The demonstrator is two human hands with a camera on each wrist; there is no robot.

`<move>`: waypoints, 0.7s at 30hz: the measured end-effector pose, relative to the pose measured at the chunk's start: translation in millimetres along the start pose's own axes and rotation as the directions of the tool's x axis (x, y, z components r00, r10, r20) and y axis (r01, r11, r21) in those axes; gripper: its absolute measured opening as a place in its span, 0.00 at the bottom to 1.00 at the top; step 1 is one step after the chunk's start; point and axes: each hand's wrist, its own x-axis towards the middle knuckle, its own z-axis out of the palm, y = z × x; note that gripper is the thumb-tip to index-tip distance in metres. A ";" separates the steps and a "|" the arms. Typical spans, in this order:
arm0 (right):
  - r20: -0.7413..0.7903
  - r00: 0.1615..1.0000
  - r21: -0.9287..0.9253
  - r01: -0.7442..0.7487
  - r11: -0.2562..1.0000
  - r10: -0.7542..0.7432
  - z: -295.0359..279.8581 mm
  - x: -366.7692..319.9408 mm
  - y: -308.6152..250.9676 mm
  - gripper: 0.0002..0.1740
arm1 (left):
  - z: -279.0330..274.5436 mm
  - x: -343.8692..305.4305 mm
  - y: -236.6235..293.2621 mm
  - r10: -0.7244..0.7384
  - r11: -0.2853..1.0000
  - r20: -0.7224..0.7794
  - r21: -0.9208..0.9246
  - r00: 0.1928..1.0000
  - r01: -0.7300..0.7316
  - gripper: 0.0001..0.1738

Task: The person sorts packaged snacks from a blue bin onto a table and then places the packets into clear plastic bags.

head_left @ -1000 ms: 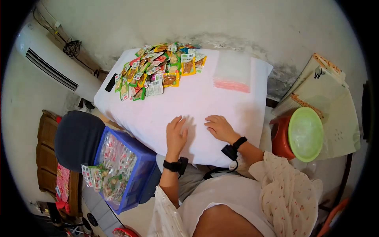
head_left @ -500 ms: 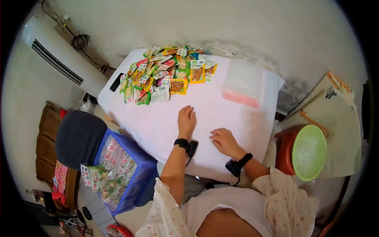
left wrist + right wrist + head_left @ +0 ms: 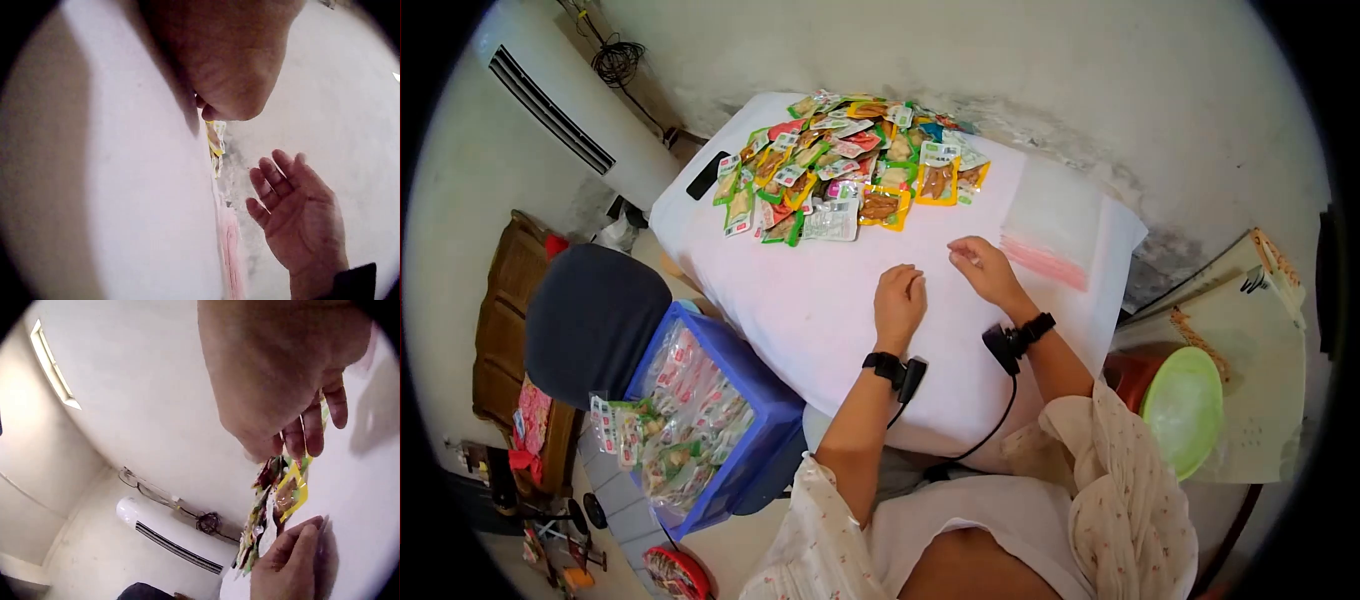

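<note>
My left hand (image 3: 899, 308) is low over the white-covered table (image 3: 800, 300), its fingers loosely bent and holding nothing. To its right, my right hand (image 3: 987, 272) hovers with relaxed fingers, between the snack packets and a stack of clear plastic bags (image 3: 1050, 205) with pinkish-red edges. In the left wrist view, the right palm (image 3: 303, 228) shows raised off the cloth with its fingers spread. Beyond both hands lies a heap of small sealed snack packets (image 3: 830, 165); a yellow-edged packet (image 3: 882, 207) is nearest the left hand. The right wrist view shows the left hand (image 3: 284, 569) beside this heap.
A black phone (image 3: 707, 177) lies left of the heap. A blue crate (image 3: 765, 425) filled with bagged packets stands left of the table, by a dark chair back (image 3: 595, 325). At the right is a green basin (image 3: 1185, 410). A wall runs behind the table.
Both hands have moved forward over the table, the right one up toward the bags and the left one toward the packets. The head view has shifted. Nothing has been picked up.
</note>
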 end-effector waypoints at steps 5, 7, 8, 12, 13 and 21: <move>-0.032 0.996 0.017 -0.085 0.996 0.085 14.2 53.3 26.7 0.15 | -2.3 7.9 1.8 0.021 0.999 -0.006 0.040 1.000 -0.020 0.07; -0.077 0.988 0.107 -0.125 0.986 0.134 21.7 76.3 37.5 0.16 | -6.0 17.9 0.8 -0.127 0.989 0.085 0.090 0.988 0.119 0.08; -0.085 0.987 0.100 -0.126 0.987 0.135 25.1 88.7 43.7 0.16 | -6.5 23.7 -1.3 -0.122 0.990 0.090 0.081 0.989 0.114 0.08; -0.167 0.972 0.127 -0.144 0.981 0.164 41.3 141.8 63.8 0.17 | -5.2 34.1 -13.6 -0.199 0.978 0.041 -0.058 0.979 0.201 0.10; -0.175 0.957 0.123 -0.212 0.970 0.231 45.8 154.0 64.0 0.17 | -6.1 34.2 -13.9 -0.176 0.981 0.027 -0.076 0.984 0.178 0.10; -0.188 0.935 0.002 -0.305 0.952 0.300 75.5 202.8 72.0 0.16 | -0.4 31.6 -23.4 -0.243 0.944 0.017 -0.228 0.970 0.240 0.09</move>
